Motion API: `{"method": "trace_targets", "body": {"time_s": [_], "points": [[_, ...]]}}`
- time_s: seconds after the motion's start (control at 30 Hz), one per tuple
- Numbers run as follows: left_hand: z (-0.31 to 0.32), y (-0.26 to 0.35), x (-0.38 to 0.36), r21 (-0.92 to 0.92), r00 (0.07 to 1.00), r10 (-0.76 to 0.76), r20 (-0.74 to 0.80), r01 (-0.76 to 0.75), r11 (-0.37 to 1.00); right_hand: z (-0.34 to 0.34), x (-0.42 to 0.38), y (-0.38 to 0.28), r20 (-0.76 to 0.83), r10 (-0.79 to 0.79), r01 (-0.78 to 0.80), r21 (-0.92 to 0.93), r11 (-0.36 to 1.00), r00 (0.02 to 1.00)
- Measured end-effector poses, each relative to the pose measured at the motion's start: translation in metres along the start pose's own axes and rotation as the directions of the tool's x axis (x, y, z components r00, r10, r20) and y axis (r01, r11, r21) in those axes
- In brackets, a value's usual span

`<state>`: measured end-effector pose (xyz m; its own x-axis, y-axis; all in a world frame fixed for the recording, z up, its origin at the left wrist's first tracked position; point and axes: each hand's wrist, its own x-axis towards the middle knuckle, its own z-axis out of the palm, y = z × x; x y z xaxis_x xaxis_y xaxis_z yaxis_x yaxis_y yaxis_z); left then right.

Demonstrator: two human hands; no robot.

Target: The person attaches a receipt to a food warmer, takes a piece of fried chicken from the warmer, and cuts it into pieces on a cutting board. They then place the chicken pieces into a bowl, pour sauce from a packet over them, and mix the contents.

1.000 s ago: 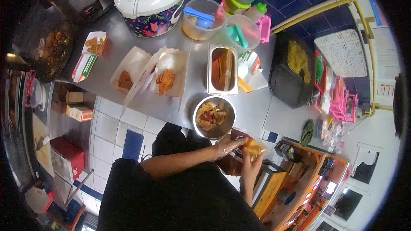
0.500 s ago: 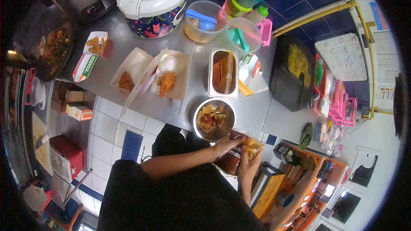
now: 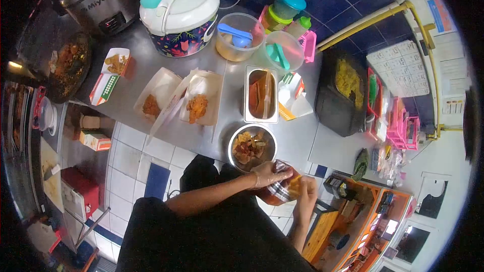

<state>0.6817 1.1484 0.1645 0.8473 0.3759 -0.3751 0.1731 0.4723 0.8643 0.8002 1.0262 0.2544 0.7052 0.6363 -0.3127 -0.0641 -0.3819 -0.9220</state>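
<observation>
My left hand (image 3: 269,174), in a clear plastic glove, grips one side of a shiny plastic pouch (image 3: 280,193) with reddish-brown contents. On the other side my right hand (image 3: 305,191) pinches the pouch's yellowish upper part. Both hands are just below a round metal bowl (image 3: 275,143) at the counter's front edge. Inside it lie fried pieces (image 3: 247,147) with patches of red sauce or seasoning. Behind the bowl stands a rectangular steel container (image 3: 246,107) holding something reddish-brown and a long utensil.
Open paper boxes (image 3: 214,83) hold fried chicken pieces (image 3: 197,107) left of centre. Farther back are a white-lidded rice container (image 3: 194,0) and plastic tubs (image 3: 222,50) with scoops. A black container (image 3: 327,113) of yellow food sits right. A dark pan (image 3: 83,73) is far left.
My right hand has moved up and right along the pouch. The pouch has turned so its striped label faces up. The view has shifted slightly.
</observation>
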Motion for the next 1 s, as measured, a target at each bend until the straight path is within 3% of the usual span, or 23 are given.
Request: {"method": "trace_targets", "body": {"time_s": [0.1,0.2,0.27,0.33,0.4,0.47,0.6,0.67,0.73,0.8,0.87,1.0], "points": [[0.002,-0.027,0.017,-0.084,0.980,0.193,0.039,-0.190,0.978,-0.004,0.003,0.001,0.031,-0.148,0.150,-0.097,0.984,0.988],[-0.009,-0.016,0.002,-0.030,0.988,0.154,0.028,-0.154,0.988,0.004,-0.005,-0.017,0.043,-0.187,0.191,-0.148,0.970,0.981],[-0.023,0.004,-0.022,0.076,0.980,0.199,0.025,-0.200,0.977,0.009,-0.011,-0.026,0.099,-0.227,0.244,-0.230,0.942,0.969],[-0.029,-0.019,-0.031,0.420,0.978,0.205,-0.028,-0.175,0.890,0.011,-0.014,-0.033,0.130,-0.266,0.292,-0.256,0.922,0.955],[-0.041,-0.006,-0.062,0.335,0.970,0.241,0.039,-0.240,0.911,0.010,-0.013,-0.037,0.092,-0.299,0.313,-0.223,0.923,0.950],[-0.052,-0.004,-0.093,-0.041,0.992,0.120,0.029,-0.119,0.992,0.018,-0.011,-0.061,0.074,-0.376,0.383,-0.239,0.893,0.924],[-0.078,-0.022,-0.114,-0.077,0.996,0.070,-0.053,-0.074,0.994,0.043,0.010,-0.098,0.060,-0.437,0.440,-0.179,0.880,0.898],[-0.089,-0.034,-0.117,-0.171,0.985,0.056,-0.163,-0.084,0.982,0.069,0.027,-0.116,0.011,-0.468,0.469,-0.026,0.883,0.883],[-0.089,-0.034,-0.121,-0.187,0.973,0.041,-0.226,-0.084,0.979,0.099,0.044,-0.132,-0.009,-0.501,0.501,0.012,0.865,0.865],[-0.091,-0.038,-0.123,-0.287,0.934,0.061,-0.353,-0.170,0.943,0.124,0.068,-0.139,-0.009,-0.549,0.549,0.050,0.834,0.836],[-0.092,-0.026,-0.127,-0.303,0.915,0.031,-0.402,-0.165,0.939,0.153,0.087,-0.143,-0.019,-0.671,0.671,0.033,0.741,0.742],[-0.095,-0.048,-0.129,-0.251,0.893,0.045,-0.447,-0.173,0.952,0.195,0.121,-0.118,-0.010,-0.686,0.684,-0.067,0.727,0.728]]}}
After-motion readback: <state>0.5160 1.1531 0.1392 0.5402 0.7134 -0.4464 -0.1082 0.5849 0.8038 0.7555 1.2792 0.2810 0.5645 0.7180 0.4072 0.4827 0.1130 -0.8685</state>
